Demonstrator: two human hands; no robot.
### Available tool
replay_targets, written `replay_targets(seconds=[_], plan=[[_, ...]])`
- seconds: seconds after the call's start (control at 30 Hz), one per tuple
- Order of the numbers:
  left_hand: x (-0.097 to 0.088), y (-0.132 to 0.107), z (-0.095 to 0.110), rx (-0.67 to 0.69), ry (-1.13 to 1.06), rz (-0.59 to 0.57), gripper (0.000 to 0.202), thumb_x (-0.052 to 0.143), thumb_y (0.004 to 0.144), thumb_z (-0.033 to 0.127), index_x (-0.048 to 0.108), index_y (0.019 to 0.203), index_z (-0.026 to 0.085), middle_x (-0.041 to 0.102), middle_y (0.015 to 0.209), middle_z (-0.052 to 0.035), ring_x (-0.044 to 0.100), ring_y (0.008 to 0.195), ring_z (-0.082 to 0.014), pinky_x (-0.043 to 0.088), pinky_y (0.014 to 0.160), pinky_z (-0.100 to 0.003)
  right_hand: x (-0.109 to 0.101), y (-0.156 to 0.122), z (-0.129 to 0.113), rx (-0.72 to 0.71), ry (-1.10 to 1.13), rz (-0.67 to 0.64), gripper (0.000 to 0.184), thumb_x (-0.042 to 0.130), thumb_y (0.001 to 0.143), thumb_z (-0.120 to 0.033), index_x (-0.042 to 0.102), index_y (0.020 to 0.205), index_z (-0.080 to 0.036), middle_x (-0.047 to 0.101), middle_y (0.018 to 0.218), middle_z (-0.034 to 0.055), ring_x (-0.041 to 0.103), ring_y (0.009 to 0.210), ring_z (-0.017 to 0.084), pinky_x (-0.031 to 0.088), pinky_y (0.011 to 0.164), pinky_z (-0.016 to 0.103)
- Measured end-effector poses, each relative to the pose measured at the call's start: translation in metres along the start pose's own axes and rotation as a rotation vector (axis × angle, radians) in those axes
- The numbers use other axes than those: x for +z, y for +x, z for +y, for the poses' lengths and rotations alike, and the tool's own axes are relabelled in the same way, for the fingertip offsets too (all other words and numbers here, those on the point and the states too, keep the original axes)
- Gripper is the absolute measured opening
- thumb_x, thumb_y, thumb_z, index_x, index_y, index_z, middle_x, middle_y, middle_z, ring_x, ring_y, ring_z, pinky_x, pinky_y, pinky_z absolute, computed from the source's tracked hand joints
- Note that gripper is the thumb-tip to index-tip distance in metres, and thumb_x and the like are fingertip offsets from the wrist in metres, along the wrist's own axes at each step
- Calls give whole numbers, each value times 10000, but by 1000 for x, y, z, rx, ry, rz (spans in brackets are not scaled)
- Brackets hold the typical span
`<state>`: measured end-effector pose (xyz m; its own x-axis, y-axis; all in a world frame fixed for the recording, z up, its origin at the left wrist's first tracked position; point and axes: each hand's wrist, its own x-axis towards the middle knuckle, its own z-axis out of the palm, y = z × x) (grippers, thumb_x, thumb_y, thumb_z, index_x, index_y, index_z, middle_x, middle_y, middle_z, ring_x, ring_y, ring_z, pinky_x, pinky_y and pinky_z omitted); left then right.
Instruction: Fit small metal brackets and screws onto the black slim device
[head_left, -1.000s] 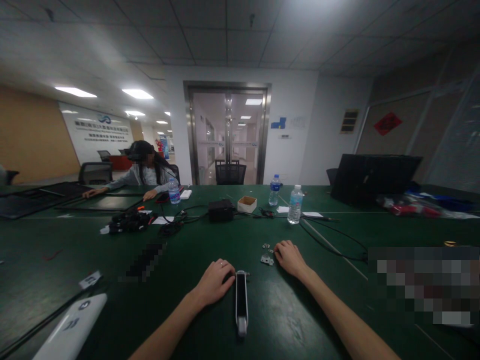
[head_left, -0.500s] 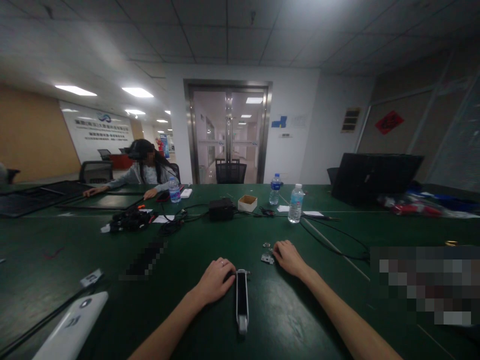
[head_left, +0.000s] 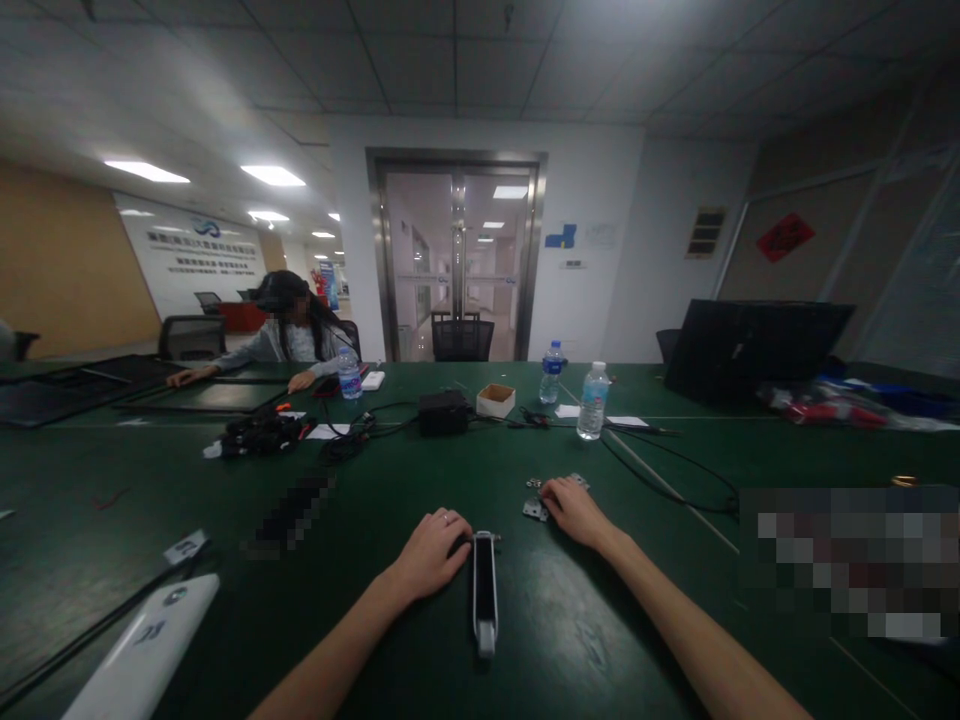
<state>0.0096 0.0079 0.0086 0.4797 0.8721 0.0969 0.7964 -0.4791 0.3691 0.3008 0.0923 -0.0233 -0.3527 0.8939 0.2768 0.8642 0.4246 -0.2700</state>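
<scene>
A long, narrow frame with silvery edges and a dark middle (head_left: 485, 590) lies lengthwise in front of me. It has a pale block at its near end and a small pin sticking out at its far right. My left hand (head_left: 433, 552) rests on the table beside it, fingers curled against its far left end. To the right, my right hand (head_left: 577, 512) is low over the table with its fingertips together by a small grey metal plate (head_left: 535, 510). What those fingertips pinch is hidden. Tiny metal pieces (head_left: 533, 483) and another flat grey piece (head_left: 580, 482) lie just beyond.
Two water bottles (head_left: 593, 402) (head_left: 551, 372) stand ahead, near an open small box (head_left: 496, 401) and a black adapter (head_left: 442, 414) with cables. At left lie a white device (head_left: 142, 650) and tangled black gear (head_left: 262, 432). A person wearing a headset (head_left: 300, 330) sits across the table.
My right hand has shifted slightly left, its fingertips now over the grey plate, and a flat grey piece shows behind it. My left hand and the frame stay together. The view tilts slightly.
</scene>
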Motion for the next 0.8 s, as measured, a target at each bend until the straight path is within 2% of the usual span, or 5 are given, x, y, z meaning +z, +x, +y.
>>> replay_targets(seconds=[0.37, 0.8], plan=[[0, 2, 1, 25, 46, 10, 208, 463, 924, 290, 591, 1071, 219, 582, 1116, -37, 519, 1034, -204, 427, 896, -351, 0, 1, 0, -17, 12, -25, 167, 462, 886, -150, 627, 915, -153, 635, 952, 92, 562, 910, 198, 394, 805, 278], [-1, 1, 1, 24, 36, 0, 218, 464, 926, 290, 598, 1084, 223, 582, 1117, -35, 520, 1027, -200, 432, 884, -354, 6, 3, 7, -65, 125, -16, 155, 494, 890, -219, 638, 918, -168, 636, 930, 77, 557, 919, 211, 407, 820, 313]])
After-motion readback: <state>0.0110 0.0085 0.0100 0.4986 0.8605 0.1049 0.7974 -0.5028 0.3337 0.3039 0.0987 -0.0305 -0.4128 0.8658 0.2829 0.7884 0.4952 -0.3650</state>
